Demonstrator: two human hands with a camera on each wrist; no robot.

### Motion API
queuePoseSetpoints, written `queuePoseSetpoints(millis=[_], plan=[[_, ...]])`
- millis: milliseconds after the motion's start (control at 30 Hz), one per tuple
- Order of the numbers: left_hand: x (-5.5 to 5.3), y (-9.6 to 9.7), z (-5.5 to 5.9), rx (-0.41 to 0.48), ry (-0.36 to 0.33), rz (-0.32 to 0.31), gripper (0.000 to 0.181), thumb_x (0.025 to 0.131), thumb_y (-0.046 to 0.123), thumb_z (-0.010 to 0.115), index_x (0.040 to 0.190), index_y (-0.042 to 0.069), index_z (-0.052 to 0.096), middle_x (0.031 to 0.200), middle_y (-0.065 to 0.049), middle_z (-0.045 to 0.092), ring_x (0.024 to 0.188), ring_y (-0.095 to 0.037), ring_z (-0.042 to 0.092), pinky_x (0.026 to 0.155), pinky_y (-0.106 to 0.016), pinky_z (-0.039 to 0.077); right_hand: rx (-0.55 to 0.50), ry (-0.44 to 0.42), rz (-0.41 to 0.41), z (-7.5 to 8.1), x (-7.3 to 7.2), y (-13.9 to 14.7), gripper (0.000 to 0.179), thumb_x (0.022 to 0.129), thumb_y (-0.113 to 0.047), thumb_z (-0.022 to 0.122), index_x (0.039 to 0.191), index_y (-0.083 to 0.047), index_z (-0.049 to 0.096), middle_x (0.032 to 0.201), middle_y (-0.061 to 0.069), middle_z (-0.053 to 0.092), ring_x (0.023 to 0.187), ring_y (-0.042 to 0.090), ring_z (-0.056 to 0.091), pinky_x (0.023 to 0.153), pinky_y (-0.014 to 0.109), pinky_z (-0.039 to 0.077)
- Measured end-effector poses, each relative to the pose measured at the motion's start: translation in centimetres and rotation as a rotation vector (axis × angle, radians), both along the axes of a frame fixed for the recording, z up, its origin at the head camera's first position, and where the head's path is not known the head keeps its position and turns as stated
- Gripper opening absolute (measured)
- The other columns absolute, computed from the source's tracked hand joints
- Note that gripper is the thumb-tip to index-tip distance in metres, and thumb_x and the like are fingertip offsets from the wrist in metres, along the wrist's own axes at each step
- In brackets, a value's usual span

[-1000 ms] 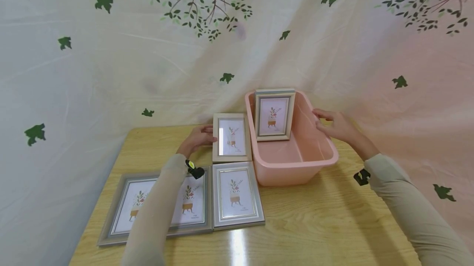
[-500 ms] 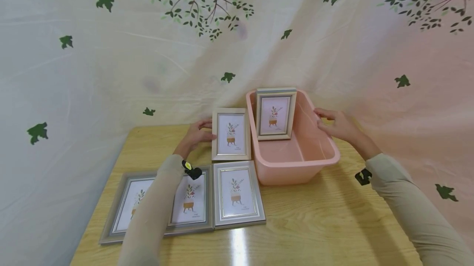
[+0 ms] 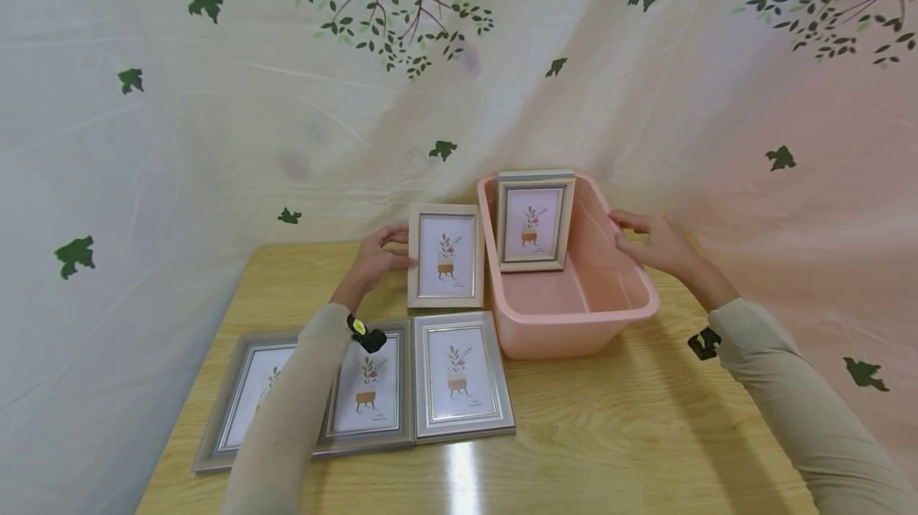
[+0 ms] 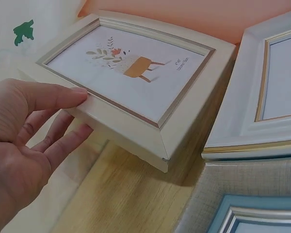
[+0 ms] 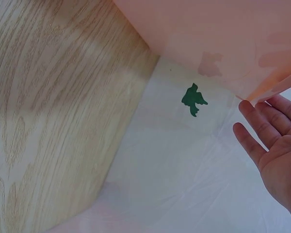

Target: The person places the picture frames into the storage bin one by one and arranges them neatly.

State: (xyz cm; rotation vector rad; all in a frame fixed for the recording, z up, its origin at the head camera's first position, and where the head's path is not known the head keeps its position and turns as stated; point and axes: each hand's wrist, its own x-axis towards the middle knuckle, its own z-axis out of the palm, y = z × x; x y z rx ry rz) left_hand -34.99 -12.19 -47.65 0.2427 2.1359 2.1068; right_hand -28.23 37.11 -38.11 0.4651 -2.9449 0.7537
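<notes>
In the head view, my left hand (image 3: 376, 260) pinches the left edge of a cream picture frame (image 3: 445, 256). The left wrist view shows the thumb on its front and fingers underneath; the frame is tilted, its near corner raised off the wood. To its right stands a pink plastic basin (image 3: 574, 324), whose right rim my right hand (image 3: 656, 244) holds. In the right wrist view, several fingers reach to the rim from outside. A cream-and-grey picture frame (image 3: 534, 224) leans upright in the basin, in front of another frame (image 3: 534, 174) of which only the top edge shows.
A silver-white picture frame (image 3: 462, 378) lies flat in front of the cream one. Left of it are grey frames (image 3: 364, 445), partly hidden by my left sleeve. The wooden table (image 3: 610, 443) ends at a printed cloth backdrop (image 3: 344, 148).
My left hand has raised the cream frame from lying flat to tilted and shifted it slightly left and back. My right hand has stayed at the basin's rim.
</notes>
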Motion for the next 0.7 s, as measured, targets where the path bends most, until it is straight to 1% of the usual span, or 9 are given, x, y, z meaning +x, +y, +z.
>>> queuePoseSetpoints(millis=[33,67,133,333,433,533,600,633,700], plan=[[-0.01,-0.01,0.05,-0.006,0.011,0.000,0.072,0.076,-0.022,0.072,0.143,-0.006,0.049,0.128,-0.021,0.058,0.088,-0.012,0.070,0.076,-0.025,0.062,-0.007,-0.002,-0.003,-0.02,-0.01,0.01,0.057,0.101,-0.029,0.062,0.152,-0.007,0.047,0.145,0.029,0.055,0.047,0.015,0.036,0.054,0.028,0.044],[-0.02,-0.03,0.08,-0.014,0.021,0.000,0.072,0.077,-0.021,0.073,0.143,-0.005,0.049,0.131,-0.023,0.057,0.089,-0.013,0.070,0.077,-0.025,0.062,-0.007,0.003,-0.002,-0.03,-0.03,0.02,0.057,0.101,-0.029,0.062,0.152,-0.006,0.047,0.144,0.029,0.055,0.047,0.015,0.036,0.054,0.028,0.044],[0.04,-0.06,0.15,-0.029,0.039,-0.004,0.072,0.077,-0.020,0.073,0.143,-0.005,0.049,0.133,-0.027,0.056,0.092,-0.015,0.070,0.078,-0.025,0.062,-0.003,0.005,-0.007,-0.06,-0.08,0.00,0.057,0.101,-0.029,0.061,0.151,-0.006,0.048,0.145,0.029,0.055,0.051,0.014,0.041,0.057,0.027,0.045],[0.43,0.01,0.50,-0.078,0.076,0.006,0.071,0.077,-0.017,0.075,0.142,-0.004,0.050,0.129,-0.023,0.059,0.093,-0.018,0.070,0.077,-0.026,0.062,-0.014,0.007,-0.018,-0.21,-0.14,0.02,0.055,0.101,-0.026,0.061,0.151,-0.006,0.049,0.144,0.028,0.056,0.052,0.017,0.041,0.053,0.029,0.043],[0.55,0.05,0.65,-0.081,0.084,0.006,0.070,0.077,-0.016,0.076,0.142,-0.004,0.050,0.129,-0.023,0.060,0.093,-0.020,0.070,0.076,-0.026,0.062,-0.010,0.010,-0.013,-0.17,-0.10,0.01,0.056,0.101,-0.027,0.061,0.151,-0.005,0.048,0.144,0.028,0.055,0.059,0.019,0.048,0.059,0.029,0.045],[0.66,0.05,0.76,-0.083,0.093,0.003,0.071,0.077,-0.016,0.076,0.142,-0.005,0.050,0.130,-0.025,0.059,0.095,-0.023,0.071,0.075,-0.025,0.061,0.000,0.011,-0.013,-0.11,-0.03,0.00,0.056,0.101,-0.029,0.061,0.151,-0.006,0.048,0.144,0.028,0.056,0.062,0.019,0.049,0.061,0.029,0.045],[0.76,0.03,0.83,-0.080,0.092,0.004,0.071,0.076,-0.017,0.075,0.141,-0.005,0.050,0.131,-0.027,0.058,0.095,-0.025,0.070,0.075,-0.025,0.061,0.003,0.012,-0.010,-0.11,-0.03,0.07,0.056,0.101,-0.029,0.060,0.151,-0.006,0.047,0.144,0.028,0.056,0.057,0.021,0.046,0.057,0.031,0.044],[0.81,0.02,0.86,-0.078,0.090,0.005,0.071,0.076,-0.017,0.075,0.142,-0.005,0.050,0.132,-0.027,0.058,0.095,-0.025,0.070,0.075,-0.025,0.061,0.006,0.016,-0.008,-0.12,-0.04,0.09,0.056,0.101,-0.029,0.060,0.151,-0.006,0.047,0.143,0.028,0.056,0.059,0.022,0.047,0.058,0.031,0.044],[0.91,0.02,0.93,-0.080,0.088,0.008,0.071,0.076,-0.017,0.075,0.142,-0.005,0.050,0.133,-0.029,0.057,0.094,-0.023,0.070,0.075,-0.024,0.061,0.008,0.024,-0.002,-0.18,-0.07,0.17,0.056,0.101,-0.029,0.060,0.151,-0.006,0.048,0.143,0.028,0.056,0.069,0.025,0.056,0.062,0.032,0.046]])
